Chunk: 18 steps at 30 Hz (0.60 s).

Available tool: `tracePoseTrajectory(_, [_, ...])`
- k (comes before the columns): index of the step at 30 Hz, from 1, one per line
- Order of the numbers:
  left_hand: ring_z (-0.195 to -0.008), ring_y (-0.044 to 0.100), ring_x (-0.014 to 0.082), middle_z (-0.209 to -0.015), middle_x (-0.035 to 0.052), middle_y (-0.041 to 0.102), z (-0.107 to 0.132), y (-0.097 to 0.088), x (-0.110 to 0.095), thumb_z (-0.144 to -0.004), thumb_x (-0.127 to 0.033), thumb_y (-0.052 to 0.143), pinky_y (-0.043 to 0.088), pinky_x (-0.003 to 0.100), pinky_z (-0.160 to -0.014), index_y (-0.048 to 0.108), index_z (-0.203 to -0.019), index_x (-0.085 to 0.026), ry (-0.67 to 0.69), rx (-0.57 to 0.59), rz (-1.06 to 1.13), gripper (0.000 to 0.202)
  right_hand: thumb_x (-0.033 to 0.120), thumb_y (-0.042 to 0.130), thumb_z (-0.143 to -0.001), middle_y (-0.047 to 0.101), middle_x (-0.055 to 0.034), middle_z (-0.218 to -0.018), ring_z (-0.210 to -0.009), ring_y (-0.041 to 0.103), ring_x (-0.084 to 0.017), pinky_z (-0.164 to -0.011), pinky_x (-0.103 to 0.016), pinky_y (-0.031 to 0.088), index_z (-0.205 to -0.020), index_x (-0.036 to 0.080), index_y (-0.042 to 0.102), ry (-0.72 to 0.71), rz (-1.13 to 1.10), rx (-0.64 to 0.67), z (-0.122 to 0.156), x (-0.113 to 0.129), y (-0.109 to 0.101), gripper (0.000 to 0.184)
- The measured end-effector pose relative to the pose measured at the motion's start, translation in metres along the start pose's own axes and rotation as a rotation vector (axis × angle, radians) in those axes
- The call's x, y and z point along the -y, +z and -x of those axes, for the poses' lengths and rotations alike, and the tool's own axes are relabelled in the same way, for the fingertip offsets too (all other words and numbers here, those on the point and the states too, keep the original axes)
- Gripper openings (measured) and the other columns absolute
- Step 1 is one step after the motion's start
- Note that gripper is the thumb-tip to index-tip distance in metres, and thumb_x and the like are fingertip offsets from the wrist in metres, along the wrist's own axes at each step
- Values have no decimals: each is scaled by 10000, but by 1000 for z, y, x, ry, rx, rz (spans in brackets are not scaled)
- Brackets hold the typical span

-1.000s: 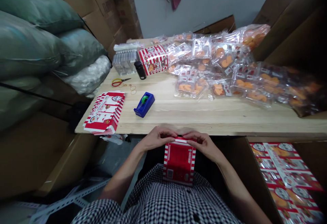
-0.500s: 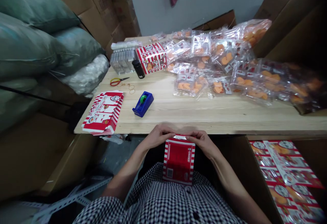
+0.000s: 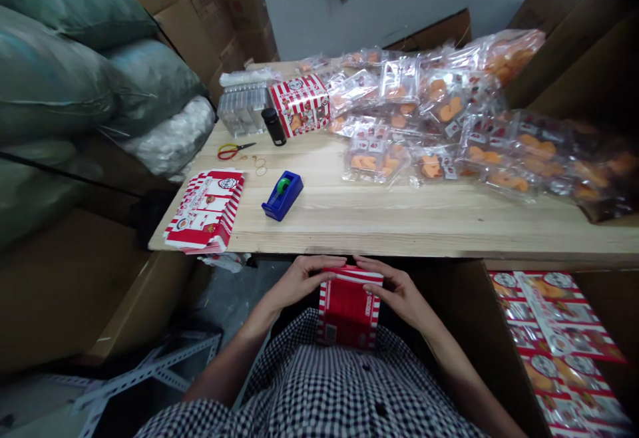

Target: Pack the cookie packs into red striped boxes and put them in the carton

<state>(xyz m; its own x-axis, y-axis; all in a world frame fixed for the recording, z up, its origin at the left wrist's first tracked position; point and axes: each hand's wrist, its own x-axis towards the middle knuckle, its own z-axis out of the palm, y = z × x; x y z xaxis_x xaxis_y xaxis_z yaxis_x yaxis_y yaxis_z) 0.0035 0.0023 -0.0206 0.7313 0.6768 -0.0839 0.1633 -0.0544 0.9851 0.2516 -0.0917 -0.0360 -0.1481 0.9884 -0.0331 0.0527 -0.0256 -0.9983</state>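
Note:
A red and white striped cardboard box (image 3: 349, 315) rests upright against my checked shirt, below the table's front edge. My left hand (image 3: 304, 281) grips its top left corner, thumb on the near face and fingers along the top. On the top right, my right hand (image 3: 394, 288) holds it likewise, with the thumb pressed on the red face. Part of the box's top is hidden under my fingers. A blue tape dispenser (image 3: 282, 196) with a green roll stands on the table ahead of my hands.
Flat striped cartons (image 3: 204, 212) lie stacked at the table's left. Behind them are scissors (image 3: 234, 150), a black bottle (image 3: 274, 126), a made-up box (image 3: 300, 105) and clear cases (image 3: 243, 110). Clear packets (image 3: 399, 82) with orange pieces cover the back right. An open carton (image 3: 559, 331) holds printed boxes.
My fingers have moved apart from the box's top middle to its two corners. The top edge looks folded over now. The view has shifted slightly.

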Motion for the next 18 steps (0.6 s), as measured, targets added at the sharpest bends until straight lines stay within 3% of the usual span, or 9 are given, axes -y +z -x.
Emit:
tracePoseTrajectory(7, [-1227,623,245,-1281,58,695,-6,-5,13,-922,-284,635,444,443,-1093,731,-1177,-288,-48,9,94,272,368,578,-973,633,-33,-1387,-1314,565,-245,-1155,-496,386,-1298,336,653,46,-7,66,-10,1,-2,335])
tracePoseTrajectory(10, [-1211,633,242,-1264,66,704,-6,-7,13,-922,-298,639,452,420,-1081,734,-1174,-273,-59,20,86,270,369,564,-980,580,-25,-1447,-1374,502,-245,-1181,-507,345,-1344,344,613,8,72,76,-11,0,-1,368])
tracePoseTrajectory(18, [-1223,625,245,-1271,78,700,-12,0,17,-918,-319,647,444,409,-1087,718,-1211,-275,37,40,9,305,386,547,-987,570,-13,-1454,-1384,491,-237,-1179,-502,346,-1318,350,632,-30,97,102,-7,-1,-3,343])
